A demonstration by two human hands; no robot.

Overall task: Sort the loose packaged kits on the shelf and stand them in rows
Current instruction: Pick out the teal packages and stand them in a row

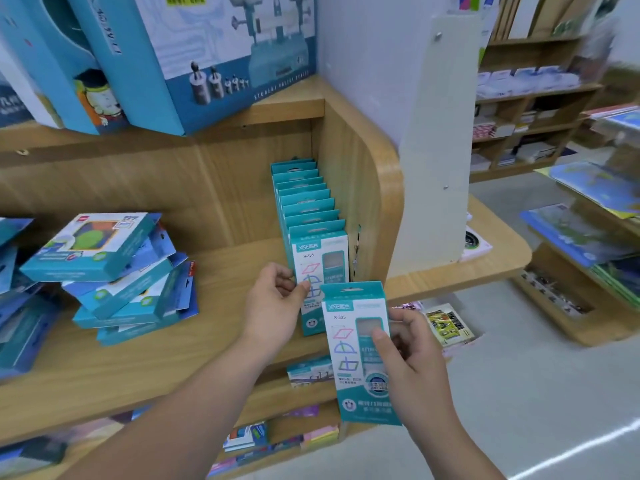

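Note:
A row of several teal-and-white packaged kits stands upright against the right end wall of the wooden shelf. My left hand pinches the left edge of the front kit in that row. In front of the shelf edge, my right hand grips another identical kit, held upright with its printed face toward me. A loose, untidy pile of flat teal and blue kits lies on the shelf's left half.
Large blue boxes stand on the shelf above. Lower shelves under my arms hold small packs. A white panel rises right of the shelf end. Across the grey aisle floor stand more racks of goods.

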